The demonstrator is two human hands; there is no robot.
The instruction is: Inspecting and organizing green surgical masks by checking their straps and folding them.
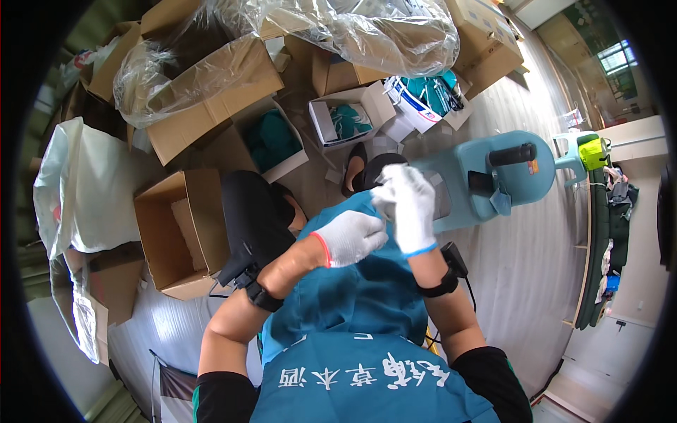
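Observation:
Both my hands wear white knit gloves and are close together above the teal apron (338,296) on my lap. My left hand (352,238), with a red cuff, is closed with its fingers curled in. Whatever it may pinch is hidden or too small to name. My right hand (407,204), with a blue cuff, is raised just beside and beyond the left. Motion smears its fingers, so their grip does not show. Past my feet, a small white carton (326,132) and a taller one (288,163) hold teal fabric-like items.
At right stands a light-blue plastic bench (462,151) bearing a black cylinder (513,154) and a dark flat object (482,184). An open brown carton (162,233) is by my left leg. Plastic-lined cartons (211,88) crowd the far side. Paper scraps lie on the floor.

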